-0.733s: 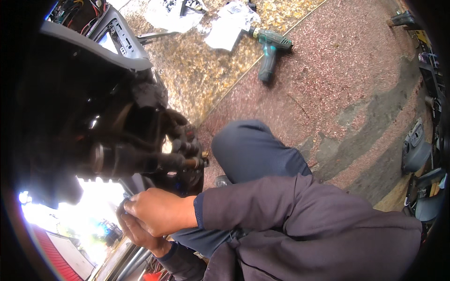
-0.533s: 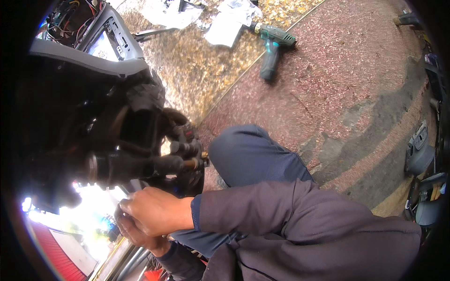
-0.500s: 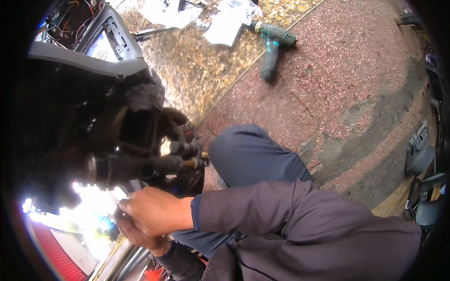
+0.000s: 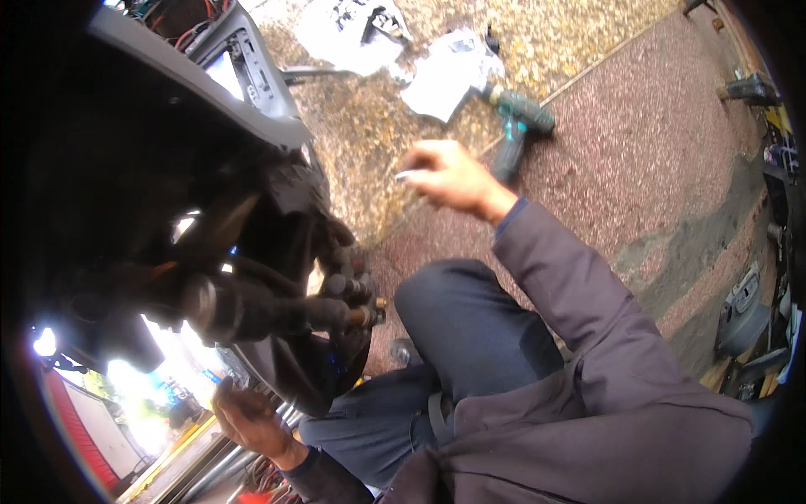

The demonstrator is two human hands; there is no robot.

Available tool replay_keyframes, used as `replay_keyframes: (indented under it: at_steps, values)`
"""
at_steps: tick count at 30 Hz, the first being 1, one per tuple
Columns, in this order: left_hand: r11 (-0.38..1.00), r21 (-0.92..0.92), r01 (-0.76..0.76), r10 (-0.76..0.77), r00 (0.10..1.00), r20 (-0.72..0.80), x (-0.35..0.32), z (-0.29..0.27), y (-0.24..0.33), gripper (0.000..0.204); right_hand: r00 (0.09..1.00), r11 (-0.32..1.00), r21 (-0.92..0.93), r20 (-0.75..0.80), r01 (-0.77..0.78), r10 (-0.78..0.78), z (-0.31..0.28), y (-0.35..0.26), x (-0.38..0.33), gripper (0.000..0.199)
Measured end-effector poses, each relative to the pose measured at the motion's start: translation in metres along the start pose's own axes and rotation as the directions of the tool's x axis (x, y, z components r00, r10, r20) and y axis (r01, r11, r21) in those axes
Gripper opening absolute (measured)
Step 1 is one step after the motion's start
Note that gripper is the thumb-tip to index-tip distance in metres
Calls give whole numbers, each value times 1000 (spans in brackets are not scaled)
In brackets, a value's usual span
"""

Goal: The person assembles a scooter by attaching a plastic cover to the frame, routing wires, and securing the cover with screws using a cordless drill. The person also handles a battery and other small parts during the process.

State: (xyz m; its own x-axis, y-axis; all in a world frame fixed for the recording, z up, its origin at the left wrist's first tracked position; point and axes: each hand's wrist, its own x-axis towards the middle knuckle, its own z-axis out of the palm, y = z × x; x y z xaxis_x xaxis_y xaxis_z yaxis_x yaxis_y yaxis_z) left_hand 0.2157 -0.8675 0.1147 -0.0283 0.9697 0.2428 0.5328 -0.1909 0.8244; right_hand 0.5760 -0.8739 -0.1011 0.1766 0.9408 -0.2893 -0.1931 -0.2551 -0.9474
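Observation:
My right hand (image 4: 453,178) is out over the floor, its fingers pinched on a small pale, shiny piece (image 4: 405,175) whose kind is too blurred to make out. Just beyond that wrist lies a green and black cordless drill (image 4: 514,130). At the lower left, my left hand (image 4: 254,427) is raised with fingers loosely bent and apart, and nothing shows in it. It is below a dark vehicle underside or housing with a thick black cylindrical part (image 4: 252,309) and brass-coloured fittings (image 4: 361,316).
White plastic bags (image 4: 348,34) and a pale sheet (image 4: 441,80) lie on the speckled floor. A grey panel (image 4: 252,80) with exposed wires is at the upper left. Dark and grey parts (image 4: 743,311) line the right edge. My bent knee (image 4: 470,328) is between my arms.
My hands were together at the lower left. The right has moved up and away toward the drill, carrying the small piece; the left stays low. The view has shifted slightly.

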Motion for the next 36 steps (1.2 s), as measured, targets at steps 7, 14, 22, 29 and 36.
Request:
replay_keyframes:
  at_steps: [7,14,22,29,36]
  values:
    - [996,-91,19,-26,997,-79,-9,-31,-15,34,793,870,422,-424,-254,437,-36,92,62,9]
    - [990,-30,140,-143,976,-166,-17,-41,-16,32,872,793,609,-404,33,274,-51,80,124,63]
    - [977,-153,149,-154,988,-24,-3,-41,-8,21,923,882,433,-233,-184,307,13,72,63,12]
    - [966,-207,158,-151,987,47,16,-49,1,23,981,941,335,-162,-44,104,52,-13,8,23]
    - [973,-140,185,-180,983,47,12,-64,-17,23,984,983,133,-145,126,-106,72,-75,-20,25]
